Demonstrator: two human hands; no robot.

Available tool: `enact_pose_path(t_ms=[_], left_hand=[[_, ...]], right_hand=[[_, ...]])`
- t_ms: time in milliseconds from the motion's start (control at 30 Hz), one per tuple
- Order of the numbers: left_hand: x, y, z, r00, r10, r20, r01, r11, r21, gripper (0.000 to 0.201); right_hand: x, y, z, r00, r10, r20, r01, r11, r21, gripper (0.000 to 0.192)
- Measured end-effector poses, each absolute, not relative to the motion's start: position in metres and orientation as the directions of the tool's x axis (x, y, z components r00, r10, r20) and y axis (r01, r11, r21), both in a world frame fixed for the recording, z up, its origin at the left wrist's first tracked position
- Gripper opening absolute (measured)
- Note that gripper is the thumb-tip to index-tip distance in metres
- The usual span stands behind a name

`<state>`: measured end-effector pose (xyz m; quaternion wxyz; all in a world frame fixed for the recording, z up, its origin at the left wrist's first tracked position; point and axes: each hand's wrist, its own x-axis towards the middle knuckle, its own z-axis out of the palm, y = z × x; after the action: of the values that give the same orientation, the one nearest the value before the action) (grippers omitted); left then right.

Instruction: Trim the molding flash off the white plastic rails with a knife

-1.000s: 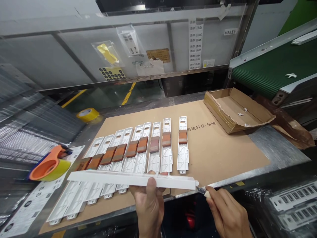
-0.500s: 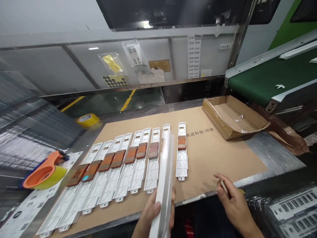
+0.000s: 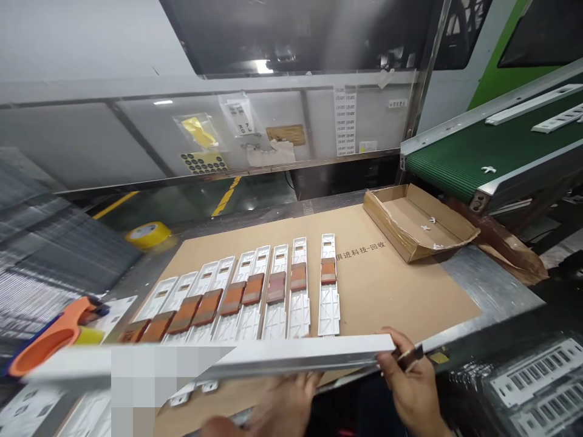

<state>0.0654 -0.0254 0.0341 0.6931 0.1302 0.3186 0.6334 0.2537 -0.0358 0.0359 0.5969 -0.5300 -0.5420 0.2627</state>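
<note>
A long white plastic strip lies level across the lower view, its left part blurred. My left hand, smeared by motion, grips the strip from below near its middle. At the strip's right end, my right hand has its thumb and fingers closed around the edge. A small thin dark blade-like tool also sticks out from that hand. Beyond the strip, several white ribbed plastic pieces lie in a row, each with a reddish-brown block across it. Part of the row is hidden by the strip and a pixelated patch.
Brown cardboard covers the table. A shallow cardboard box with white scraps stands at the back right, near a green conveyor belt. At left are a yellow tape roll and an orange tape dispenser. Slotted white panels lie at lower right.
The white strip has swung from upright to level, pointing left. My right hand has come to its right end. The view has shifted slightly.
</note>
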Motion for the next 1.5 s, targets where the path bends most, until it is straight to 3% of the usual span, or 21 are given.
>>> enact_pose_path(t_ms=[67,133,200,267,333,400,433,600,767,967,1500], left_hand=[[0.093,-0.018,0.049,-0.162,0.927,-0.337,-0.838,0.051,0.544,0.102],[0.111,-0.009,0.058,-0.253,0.861,-0.442,-0.830,0.042,0.557,0.077],[0.116,0.000,0.061,-0.313,0.840,-0.442,-0.816,0.000,0.577,0.059],[0.111,0.007,0.059,-0.314,0.862,-0.399,-0.792,-0.006,0.610,0.051],[0.103,0.012,0.055,-0.287,0.881,-0.376,-0.765,0.025,0.643,0.051],[0.096,0.015,0.052,-0.272,0.890,-0.367,-0.749,0.044,0.661,0.051],[0.094,0.016,0.051,-0.268,0.892,-0.365,-0.743,0.049,0.667,0.051],[0.094,0.016,0.053,-0.240,0.910,-0.338,-0.707,0.075,0.703,0.048],[0.096,0.012,0.056,-0.221,0.916,-0.336,-0.682,0.101,0.724,0.046],[0.096,0.012,0.056,-0.220,0.921,-0.322,-0.668,0.099,0.737,0.044],[0.099,0.011,0.056,-0.217,0.924,-0.314,-0.650,0.103,0.753,0.042]], right_hand=[[0.234,-0.043,0.031,0.197,0.862,0.467,0.316,0.395,-0.863,0.020],[0.224,-0.049,0.025,0.038,0.848,0.529,0.294,0.497,-0.816,0.030],[0.225,-0.053,0.019,-0.024,0.869,0.494,0.207,0.487,-0.848,0.041],[0.232,-0.058,0.016,-0.032,0.947,0.320,0.063,0.322,-0.945,0.050],[0.242,-0.062,0.019,-0.119,0.991,0.059,-0.045,0.054,-0.998,0.050],[0.251,-0.066,0.026,-0.271,0.957,-0.107,-0.009,-0.113,-0.994,0.042],[0.254,-0.068,0.031,-0.318,0.940,-0.127,0.061,-0.113,-0.992,0.038],[0.252,-0.068,0.044,-0.338,0.937,0.090,0.405,0.231,-0.885,0.026],[0.241,-0.064,0.043,-0.268,0.930,0.252,0.616,0.367,-0.697,0.035],[0.237,-0.063,0.047,-0.245,0.932,0.268,0.704,0.361,-0.611,0.041],[0.238,-0.062,0.046,-0.264,0.943,0.201,0.723,0.331,-0.607,0.042]])
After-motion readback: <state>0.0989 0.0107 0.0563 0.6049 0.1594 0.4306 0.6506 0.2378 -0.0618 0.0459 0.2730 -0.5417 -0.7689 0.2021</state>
